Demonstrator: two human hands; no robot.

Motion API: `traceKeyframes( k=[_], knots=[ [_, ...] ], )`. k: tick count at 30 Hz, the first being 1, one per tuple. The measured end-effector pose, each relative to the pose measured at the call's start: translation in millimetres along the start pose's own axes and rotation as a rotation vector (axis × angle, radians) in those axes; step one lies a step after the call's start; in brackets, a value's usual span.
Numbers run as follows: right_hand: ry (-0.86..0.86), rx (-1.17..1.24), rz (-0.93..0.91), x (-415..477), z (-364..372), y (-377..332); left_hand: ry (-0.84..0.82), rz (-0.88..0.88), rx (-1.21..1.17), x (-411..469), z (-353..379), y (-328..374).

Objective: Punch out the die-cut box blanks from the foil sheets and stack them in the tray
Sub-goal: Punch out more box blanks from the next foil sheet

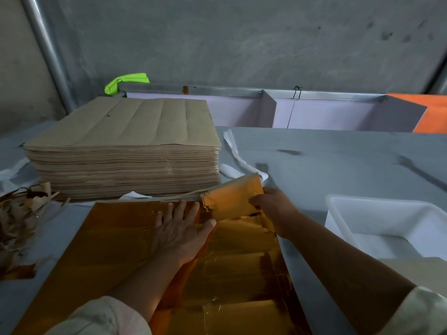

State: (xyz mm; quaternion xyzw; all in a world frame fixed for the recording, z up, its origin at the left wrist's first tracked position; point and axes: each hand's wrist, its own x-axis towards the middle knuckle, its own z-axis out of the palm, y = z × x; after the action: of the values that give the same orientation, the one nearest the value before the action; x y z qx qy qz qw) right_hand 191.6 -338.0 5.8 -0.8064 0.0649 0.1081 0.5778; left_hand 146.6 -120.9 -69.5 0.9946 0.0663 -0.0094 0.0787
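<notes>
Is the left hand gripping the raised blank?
No: the left hand lies flat, fingers straight, on the foil sheet, while the right hand pinches the blank.

Grey concrete wall (242, 39) behind; metal pipe (46, 52) at left; grey worktable (338, 160) below; dim, flat light.

grey table (326, 160) bears foil sheet (108, 238), brown sheet stack (125, 131), white tray (343, 228), scraps (17, 213).

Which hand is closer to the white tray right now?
Right. The right hand grips the gold blank just left of the white tray; the left hand presses the foil sheet farther left.
</notes>
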Motion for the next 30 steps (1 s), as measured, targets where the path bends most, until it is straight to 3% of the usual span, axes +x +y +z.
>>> traceKeyframes(
  k=[9, 14, 20, 26, 30],
  knots=[
    [0.132, 0.106, -0.03, 2.5, -5.7, -1.1, 0.003, 0.004, -0.01, -0.1, 0.6, 0.8],
    [0.219, 0.06, -0.145, 1.4, -6.3, -3.2, 0.003, -0.006, -0.013, 2.6, 0.5, 1.1],
    [0.129, 0.009, -0.308, 1.8, -9.9, -4.0, 0.012, -0.008, -0.014, 0.3, 0.7, 1.0],
    [0.085, -0.037, -0.23, 0.2, -10.9, -9.3, 0.009, -0.007, -0.016, -1.1, -1.2, 1.7],
    [0.057, 0.075, -0.194, -2.8, -11.8, -13.8, 0.019, -0.005, -0.02, -2.6, -2.1, 1.2]
  ],
)
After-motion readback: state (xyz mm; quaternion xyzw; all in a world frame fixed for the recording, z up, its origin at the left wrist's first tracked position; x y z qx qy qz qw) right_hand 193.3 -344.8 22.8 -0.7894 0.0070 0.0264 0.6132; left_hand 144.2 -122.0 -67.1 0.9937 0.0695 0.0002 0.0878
